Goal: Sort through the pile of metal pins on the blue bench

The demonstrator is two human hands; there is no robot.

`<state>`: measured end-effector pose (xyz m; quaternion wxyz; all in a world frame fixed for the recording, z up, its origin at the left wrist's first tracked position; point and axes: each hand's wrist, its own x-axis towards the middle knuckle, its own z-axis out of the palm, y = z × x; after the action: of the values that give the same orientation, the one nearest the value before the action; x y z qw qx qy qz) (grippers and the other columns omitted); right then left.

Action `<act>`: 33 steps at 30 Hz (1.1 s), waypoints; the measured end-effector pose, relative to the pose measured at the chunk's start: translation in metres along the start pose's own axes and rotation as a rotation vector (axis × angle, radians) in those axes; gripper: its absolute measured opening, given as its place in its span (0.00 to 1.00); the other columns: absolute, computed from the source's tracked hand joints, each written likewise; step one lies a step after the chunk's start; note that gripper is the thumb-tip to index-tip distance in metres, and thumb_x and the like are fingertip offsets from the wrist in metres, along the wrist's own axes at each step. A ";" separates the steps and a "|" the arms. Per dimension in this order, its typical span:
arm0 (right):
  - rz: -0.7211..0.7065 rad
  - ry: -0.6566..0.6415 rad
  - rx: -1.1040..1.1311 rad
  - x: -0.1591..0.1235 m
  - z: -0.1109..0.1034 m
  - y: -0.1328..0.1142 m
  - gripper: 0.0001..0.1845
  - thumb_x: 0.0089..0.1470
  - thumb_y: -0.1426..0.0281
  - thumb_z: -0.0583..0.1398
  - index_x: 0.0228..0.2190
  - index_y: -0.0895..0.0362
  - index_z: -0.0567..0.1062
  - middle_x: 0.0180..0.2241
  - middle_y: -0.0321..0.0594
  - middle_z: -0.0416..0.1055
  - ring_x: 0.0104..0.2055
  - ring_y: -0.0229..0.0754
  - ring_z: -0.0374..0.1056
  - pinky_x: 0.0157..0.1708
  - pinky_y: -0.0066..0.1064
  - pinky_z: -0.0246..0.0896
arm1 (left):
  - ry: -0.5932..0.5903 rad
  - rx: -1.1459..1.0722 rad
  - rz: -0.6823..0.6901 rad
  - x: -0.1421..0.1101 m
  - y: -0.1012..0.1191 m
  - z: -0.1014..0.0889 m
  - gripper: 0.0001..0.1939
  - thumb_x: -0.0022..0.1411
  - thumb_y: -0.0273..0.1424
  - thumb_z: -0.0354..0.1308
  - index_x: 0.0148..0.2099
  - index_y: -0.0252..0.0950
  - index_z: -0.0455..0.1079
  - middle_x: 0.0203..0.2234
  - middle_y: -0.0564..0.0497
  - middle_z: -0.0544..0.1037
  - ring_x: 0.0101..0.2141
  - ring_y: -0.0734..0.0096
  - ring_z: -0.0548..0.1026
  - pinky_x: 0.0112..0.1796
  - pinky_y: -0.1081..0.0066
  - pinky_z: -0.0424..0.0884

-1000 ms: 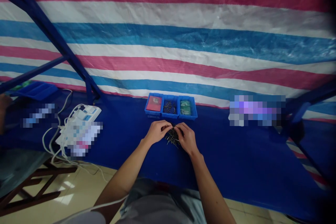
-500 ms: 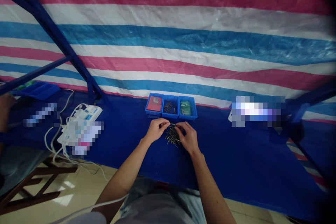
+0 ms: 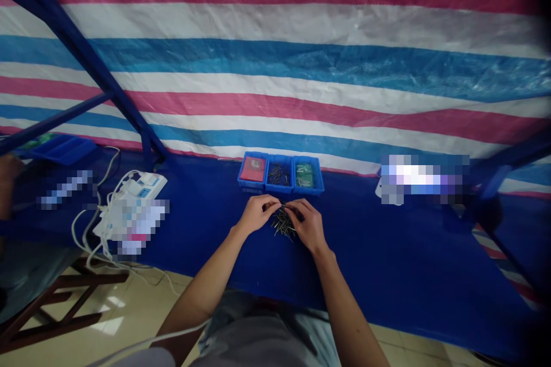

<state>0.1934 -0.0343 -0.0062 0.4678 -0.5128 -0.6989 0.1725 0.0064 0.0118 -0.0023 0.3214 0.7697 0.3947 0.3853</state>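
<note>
My left hand (image 3: 256,214) and my right hand (image 3: 309,225) are close together over the blue table, fingertips pinched. Between them is a small, thin, screw-like metal piece (image 3: 283,205), its ends hidden by the fingers. Just beneath lies a loose pile of similar thin dark metal pieces (image 3: 282,225). Behind the hands three small blue bins stand side by side. The left bin (image 3: 251,188) has something flat and red in it. Dark screw-like pieces lie in the middle bin (image 3: 279,189). In the right bin (image 3: 310,191) are small green and whitish packets or pieces.
A white power strip (image 3: 151,184) with tangled white cables lies on the table at left, beside blurred items. Farther left are a blue tray (image 3: 69,150) and another person's hand (image 3: 9,175). Blue metal frame bars (image 3: 101,71) rise at left; a striped sheet (image 3: 301,86) hangs behind.
My fingertips have drawn slightly closer together around the thin metal piece. The pile and bins look the same.
</note>
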 end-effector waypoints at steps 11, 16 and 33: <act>0.002 -0.014 -0.005 0.000 0.000 0.000 0.11 0.65 0.65 0.56 0.37 0.53 0.77 0.36 0.42 0.74 0.35 0.42 0.71 0.37 0.33 0.66 | -0.005 0.020 0.006 -0.002 -0.002 0.001 0.13 0.67 0.38 0.57 0.39 0.34 0.78 0.29 0.49 0.79 0.27 0.73 0.71 0.31 0.73 0.65; 0.018 -0.018 -0.009 0.000 -0.001 -0.001 0.10 0.65 0.64 0.56 0.37 0.53 0.77 0.36 0.41 0.74 0.35 0.41 0.71 0.38 0.32 0.65 | -0.004 0.008 0.011 -0.001 -0.001 0.000 0.13 0.67 0.37 0.57 0.39 0.34 0.78 0.29 0.49 0.79 0.27 0.73 0.71 0.31 0.73 0.65; 0.024 -0.058 -0.039 -0.001 -0.002 0.006 0.15 0.67 0.62 0.53 0.32 0.54 0.75 0.31 0.40 0.72 0.31 0.41 0.68 0.35 0.32 0.63 | 0.017 -0.005 0.000 -0.001 0.001 -0.001 0.13 0.67 0.37 0.58 0.39 0.34 0.79 0.29 0.49 0.80 0.26 0.74 0.71 0.31 0.74 0.65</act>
<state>0.1986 -0.0328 -0.0102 0.4351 -0.5252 -0.7091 0.1793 0.0062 0.0108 -0.0011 0.3200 0.7656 0.3964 0.3928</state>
